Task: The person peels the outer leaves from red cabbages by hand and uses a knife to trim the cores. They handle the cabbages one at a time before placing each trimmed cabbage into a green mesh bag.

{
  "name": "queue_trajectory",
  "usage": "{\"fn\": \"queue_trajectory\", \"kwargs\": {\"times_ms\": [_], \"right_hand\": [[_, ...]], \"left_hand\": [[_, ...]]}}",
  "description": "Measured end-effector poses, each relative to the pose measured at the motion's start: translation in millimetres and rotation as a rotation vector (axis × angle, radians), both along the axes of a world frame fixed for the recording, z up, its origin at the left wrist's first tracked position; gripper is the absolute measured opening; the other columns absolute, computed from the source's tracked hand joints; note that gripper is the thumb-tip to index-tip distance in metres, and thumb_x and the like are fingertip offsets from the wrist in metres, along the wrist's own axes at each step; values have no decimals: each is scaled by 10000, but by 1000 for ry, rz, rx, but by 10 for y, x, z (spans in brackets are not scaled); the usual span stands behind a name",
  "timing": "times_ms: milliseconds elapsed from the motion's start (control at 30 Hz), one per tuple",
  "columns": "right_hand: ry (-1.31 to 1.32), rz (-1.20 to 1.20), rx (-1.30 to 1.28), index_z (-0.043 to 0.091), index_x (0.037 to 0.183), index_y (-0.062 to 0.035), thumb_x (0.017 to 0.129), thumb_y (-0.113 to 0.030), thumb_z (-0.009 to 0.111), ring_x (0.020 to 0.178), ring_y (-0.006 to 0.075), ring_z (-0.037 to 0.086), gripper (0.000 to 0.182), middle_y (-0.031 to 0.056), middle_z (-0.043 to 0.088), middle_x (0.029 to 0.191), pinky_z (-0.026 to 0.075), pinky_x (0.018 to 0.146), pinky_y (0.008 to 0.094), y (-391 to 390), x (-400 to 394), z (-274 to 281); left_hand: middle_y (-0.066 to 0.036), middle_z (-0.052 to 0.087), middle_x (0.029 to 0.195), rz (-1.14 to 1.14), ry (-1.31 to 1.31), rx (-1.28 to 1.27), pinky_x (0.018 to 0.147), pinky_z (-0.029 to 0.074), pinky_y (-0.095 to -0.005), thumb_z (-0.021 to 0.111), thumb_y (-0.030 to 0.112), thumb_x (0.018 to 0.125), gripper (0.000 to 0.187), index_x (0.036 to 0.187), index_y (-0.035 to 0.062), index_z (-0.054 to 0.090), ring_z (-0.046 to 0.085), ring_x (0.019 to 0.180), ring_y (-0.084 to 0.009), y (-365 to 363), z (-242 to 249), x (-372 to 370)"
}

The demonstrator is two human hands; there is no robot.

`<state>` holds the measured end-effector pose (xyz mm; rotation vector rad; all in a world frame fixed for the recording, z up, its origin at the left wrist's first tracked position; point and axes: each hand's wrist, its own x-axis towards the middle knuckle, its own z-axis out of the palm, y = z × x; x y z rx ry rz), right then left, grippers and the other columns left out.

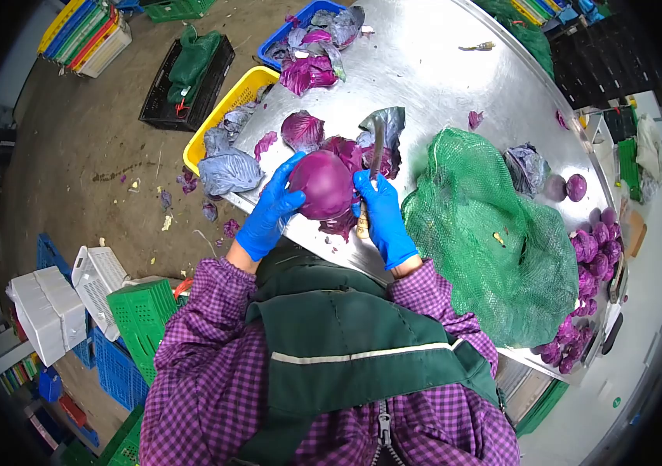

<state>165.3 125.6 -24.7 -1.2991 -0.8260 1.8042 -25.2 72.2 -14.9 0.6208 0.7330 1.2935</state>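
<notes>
My left hand [272,211], in a blue glove, is closed against the side of a smooth, round red cabbage [323,185]. The cabbage is raised in front of my apron, near the edge of the metal table [416,85]. In my right hand [385,217], also gloved, is a knife [378,147] with its blade pointing up and away from me and its pale handle below. That hand is close to the right side of the cabbage. Loose cabbage leaves [303,130] lie just beyond it, and a darker leaf [390,124] is behind the blade.
A green net bag [494,248] spreads over the table at right, with many trimmed red cabbages [599,245] past it. Left of the table stand a yellow crate [205,133] and a blue crate [272,45] with leaves. A second knife [477,46] lies farther back.
</notes>
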Motion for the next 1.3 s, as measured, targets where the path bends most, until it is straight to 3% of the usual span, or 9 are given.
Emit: {"fn": "queue_trajectory", "kwargs": {"times_ms": [100,300,433,567,767,1000,1067,1233,1300], "right_hand": [[-138,-26,113,587,919,-75,870,-174,660,528,65,513,133,-2,578,724,426,454,221,-22,-16,72],[-180,-113,55,586,893,-70,894,-290,628,489,84,508,224,7,557,626,390,424,231,106,155,-31],[-301,-93,124,619,940,-53,868,-254,664,506,69,502,217,-9,585,741,399,445,226,82,182,-17],[-254,107,267,545,1123,-14,800,-245,735,868,127,594,441,61,635,965,488,771,267,-173,-23,-29],[-287,309,205,524,1138,11,808,-177,699,707,121,620,419,53,615,833,518,602,270,-165,-147,289],[-308,333,236,519,1160,18,804,-71,650,686,100,599,390,52,612,820,511,603,252,-130,-118,231],[-11,268,128,545,1135,24,807,-32,614,736,85,593,340,60,632,887,505,647,236,-113,-83,149],[-86,197,301,627,1008,-2,816,-20,593,749,64,570,197,53,657,950,485,687,228,-85,1,210],[-255,174,306,641,1003,-25,816,-21,593,770,65,569,193,55,660,981,485,715,232,-36,111,133]], "left_hand": [[-96,437,1329,14,315,3,1028,385,-359,723,245,774,755,1397,66,336,448,1224,-202,-5,-206,16],[-99,479,1272,51,-132,-86,1011,407,-386,676,206,782,695,1383,64,359,488,1181,-226,-101,-196,60],[-107,480,1278,138,-258,-107,1022,400,-395,656,225,802,673,1382,62,356,482,1196,-238,-87,-228,52],[-116,472,1290,223,-167,-102,1027,399,-400,648,202,810,657,1377,61,348,477,1205,-246,-38,-254,67],[-126,460,1289,239,-161,-101,1022,405,-395,651,182,805,659,1375,63,342,474,1205,-247,-31,-267,85],[-138,456,1308,250,-106,-52,1014,414,-397,642,225,814,639,1364,59,361,476,1210,-266,-44,-350,86],[-160,437,1355,225,-404,-187,1047,370,-445,533,398,874,622,1375,75,359,465,1231,-296,-31,-390,76],[-183,410,1373,37,-976,-155,1052,344,-520,435,564,870,679,1367,105,373,421,1263,-322,-28,-344,32],[-205,371,1393,244,-1007,-335,1051,329,-547,439,586,861,717,1377,95,349,375,1289,-347,-13,-134,85]]}}
